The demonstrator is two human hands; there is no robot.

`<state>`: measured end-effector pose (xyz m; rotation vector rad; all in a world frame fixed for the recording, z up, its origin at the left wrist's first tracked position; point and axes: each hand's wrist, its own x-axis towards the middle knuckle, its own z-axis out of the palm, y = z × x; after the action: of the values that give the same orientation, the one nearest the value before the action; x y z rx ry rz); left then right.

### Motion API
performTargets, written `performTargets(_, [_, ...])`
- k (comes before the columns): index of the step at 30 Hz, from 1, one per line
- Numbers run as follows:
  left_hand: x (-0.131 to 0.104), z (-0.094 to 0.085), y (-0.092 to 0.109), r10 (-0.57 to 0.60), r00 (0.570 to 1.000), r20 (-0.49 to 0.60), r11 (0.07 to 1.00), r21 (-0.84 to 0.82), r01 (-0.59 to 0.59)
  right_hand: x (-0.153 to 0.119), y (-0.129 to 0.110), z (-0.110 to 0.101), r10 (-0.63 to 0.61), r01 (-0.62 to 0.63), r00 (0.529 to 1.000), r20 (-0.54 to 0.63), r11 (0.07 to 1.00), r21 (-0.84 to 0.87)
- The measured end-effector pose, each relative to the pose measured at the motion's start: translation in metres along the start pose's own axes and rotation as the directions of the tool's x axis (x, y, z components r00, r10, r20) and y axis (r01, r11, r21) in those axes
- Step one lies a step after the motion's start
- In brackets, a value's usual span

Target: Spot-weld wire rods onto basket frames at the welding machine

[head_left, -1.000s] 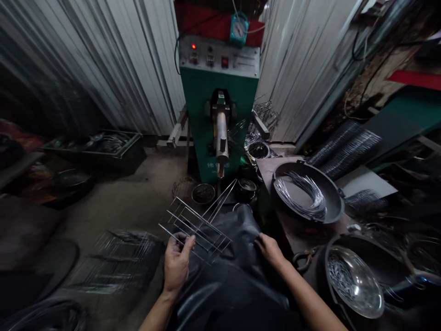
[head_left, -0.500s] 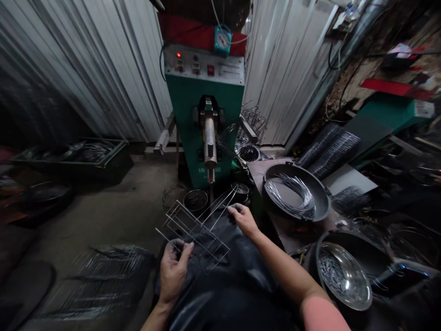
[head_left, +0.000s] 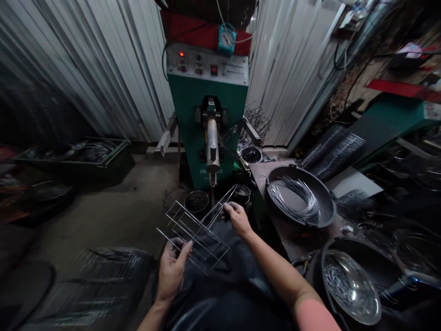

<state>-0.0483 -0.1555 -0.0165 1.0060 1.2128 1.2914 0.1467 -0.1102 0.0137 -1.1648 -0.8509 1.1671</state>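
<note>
A wire rack (head_left: 196,226) made of thin crossed metal rods is held tilted over my lap, in front of a green spot welding machine (head_left: 186,119). My left hand (head_left: 173,264) pinches its near left edge between thumb and fingers. At the upper right, my right hand (head_left: 237,218) has its fingers closed on the rods of the rack's raised side. Just beyond the rack hangs the machine's metal electrode arm (head_left: 212,142), apart from the wires. The fingertips of both hands are partly hidden.
To the right, a dark pan (head_left: 325,202) holds a wire coil (head_left: 299,202). Nearer stands a shiny metal bowl (head_left: 367,294) of short metal pieces. Stacked wire grids (head_left: 99,285) lie on the left. A green trough (head_left: 117,156) stands by the corrugated wall (head_left: 103,69).
The view has shifted slightly, so the machine and pans sit a little farther right. My right hand has moved slightly left and up along the rack; both hands keep their hold.
</note>
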Motion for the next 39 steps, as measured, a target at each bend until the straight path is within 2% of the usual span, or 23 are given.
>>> performTargets(8, [0.021,0.015,0.007,-0.091,0.993,-0.074,0.989,-0.127,0.081,0.023,0.008,0.012,0.017,-0.010,0.996,-0.084,0.997,0.079])
performTargets(15, [0.036,0.025,0.006,-0.112,0.987,-0.118,0.981,-0.173,0.091,0.044,0.012,0.019,0.004,0.005,0.991,-0.131,0.997,0.072])
performTargets(21, [0.047,0.025,0.006,-0.117,0.985,-0.127,0.977,-0.191,0.091,0.059,0.019,0.023,0.008,0.010,0.989,-0.150,0.993,0.119])
performTargets(28, [0.048,0.025,0.009,-0.067,0.993,-0.100,0.990,-0.131,0.054,0.065,0.015,0.024,0.021,-0.006,0.992,-0.126,0.993,0.116])
performTargets(39, [0.046,0.029,0.015,-0.104,0.990,-0.095,0.983,-0.163,0.087,0.067,0.011,0.024,0.074,-0.056,0.987,-0.144,0.990,0.128])
